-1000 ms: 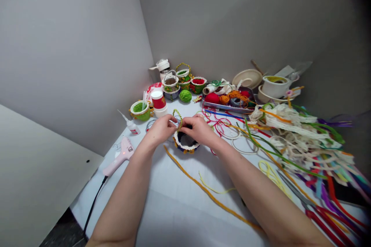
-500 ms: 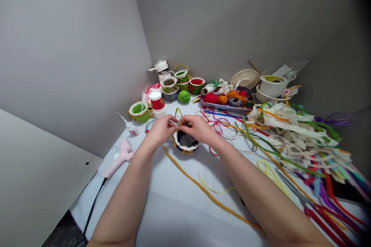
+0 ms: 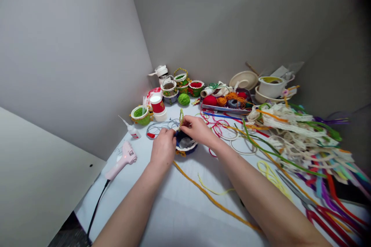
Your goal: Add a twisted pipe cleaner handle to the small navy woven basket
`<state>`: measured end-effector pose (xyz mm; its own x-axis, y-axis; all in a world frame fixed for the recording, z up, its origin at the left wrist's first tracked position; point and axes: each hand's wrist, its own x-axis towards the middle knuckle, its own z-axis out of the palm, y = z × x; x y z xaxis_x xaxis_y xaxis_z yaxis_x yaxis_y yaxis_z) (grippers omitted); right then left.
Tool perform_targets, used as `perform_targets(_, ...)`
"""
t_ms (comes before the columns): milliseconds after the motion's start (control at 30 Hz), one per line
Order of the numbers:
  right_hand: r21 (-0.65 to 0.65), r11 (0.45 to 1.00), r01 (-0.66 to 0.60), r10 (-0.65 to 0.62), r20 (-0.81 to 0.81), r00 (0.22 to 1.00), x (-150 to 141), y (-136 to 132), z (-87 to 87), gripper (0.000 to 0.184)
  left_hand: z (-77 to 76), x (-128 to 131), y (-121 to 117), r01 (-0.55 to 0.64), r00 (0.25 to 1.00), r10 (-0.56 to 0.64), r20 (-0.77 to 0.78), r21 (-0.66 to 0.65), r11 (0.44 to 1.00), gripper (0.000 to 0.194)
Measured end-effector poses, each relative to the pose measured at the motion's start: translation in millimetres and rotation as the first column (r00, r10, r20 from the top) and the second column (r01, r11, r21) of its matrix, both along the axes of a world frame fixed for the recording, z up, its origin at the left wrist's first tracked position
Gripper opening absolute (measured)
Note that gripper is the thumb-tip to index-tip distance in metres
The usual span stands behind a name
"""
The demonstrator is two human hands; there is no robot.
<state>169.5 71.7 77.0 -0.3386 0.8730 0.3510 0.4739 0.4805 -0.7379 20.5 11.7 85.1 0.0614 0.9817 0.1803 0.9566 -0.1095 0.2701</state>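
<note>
A small dark blue basket (image 3: pixel 187 147) with a white braided rim and orange trim stands on the table between my hands. My left hand (image 3: pixel 164 144) is closed on its left rim, fingertips reaching over the edge. At the back rim my right hand (image 3: pixel 197 128) pinches the lower end of a twisted green-yellow handle (image 3: pixel 181 117), which rises above the fingers. Part of the rim is hidden behind both hands. Just left of the basket lies tangled grey-blue yarn (image 3: pixel 162 126).
A pink glue gun (image 3: pixel 123 161) with a black cord and a glue bottle (image 3: pixel 133 131) are at left. Finished baskets (image 3: pixel 169 88) stand at the back beside a yarn tray (image 3: pixel 226 109). Lace, cords and red-handled scissors (image 3: pixel 315 208) crowd the right; an orange cord (image 3: pixel 213 199) crosses the front.
My left hand has left the handle and moved down to the basket's left rim. The right hand keeps its pinch. The handle now looks narrower, turned more edge-on.
</note>
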Motion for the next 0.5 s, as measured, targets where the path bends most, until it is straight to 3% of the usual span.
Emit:
perform_targets(267,0.005,1.0,0.021,-0.021,0.036,0.999,0.8,-2.7,4.6,0.008,5.1,6.5,5.9,0.006,0.999,-0.008,-0.048,-0.043,0.999,0.026)
perform_targets(500,-0.029,0.999,0.013,-0.013,0.0,1.0,-1.1,-3.4,1.3,0.006,-6.1,3.2,1.0,-0.022,0.997,0.021,0.073,0.012,1.0,0.03)
